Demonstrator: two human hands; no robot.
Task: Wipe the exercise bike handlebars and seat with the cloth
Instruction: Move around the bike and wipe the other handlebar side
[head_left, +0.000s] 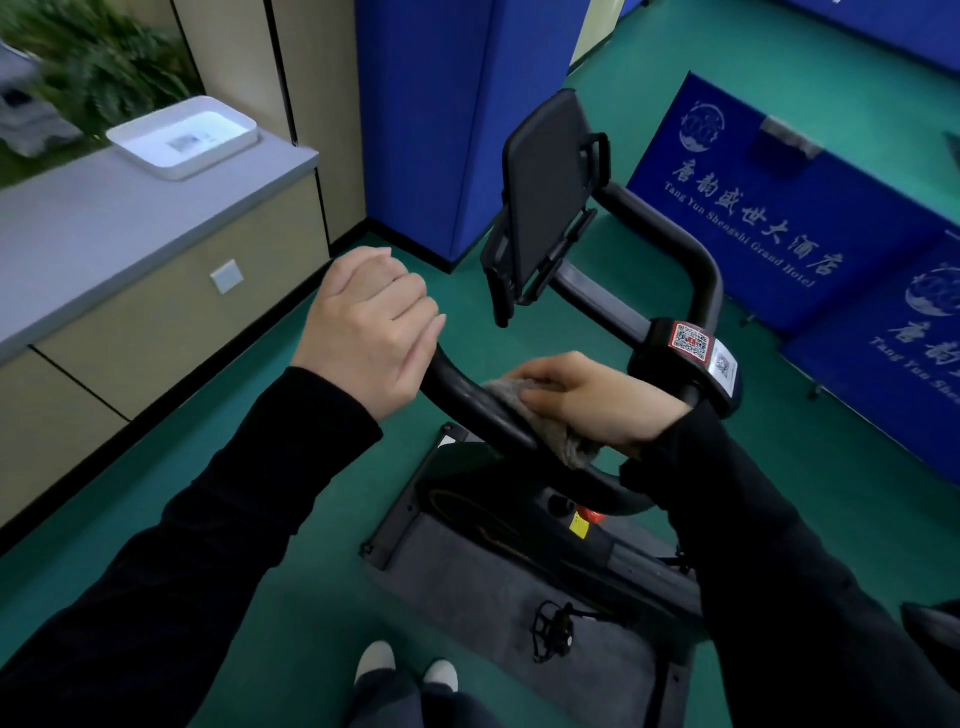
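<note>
Left hand: the left hand was curled over the left end of the handlebars and held no cloth. It was probably bracing the bike so the bar would not swing under the rubbing (the bar beneath the palm was hidden).
Right hand: the right hand lay knuckles-up on the near curve of the bar. Its fingers were bent down over the cloth and clamped it to the tube.
Cloth: it was grey and fuzzy, draped over the bar between palm and metal. A loose tail hung below the wrist. Wrapped this way, it could cover the top and sides of the tube in one stroke.
Seat: it was out of view, so nothing showed whether it had been wiped.
Tablet holder: the tablet holder stood tilted at the centre of the bars, beyond both hands and apart from the cloth.
QR sticker: the QR sticker sat on a clamp just beyond the right wrist.
Step in hand: this looked like the handlebar pass, on the near-left curve, with the far loop and the seat likely to follow.
Risk: the hanging tail could slip off the bar if the grip eased.
Counter: the counter carried a white tray and stood well apart from the bike, at the left.
</note>
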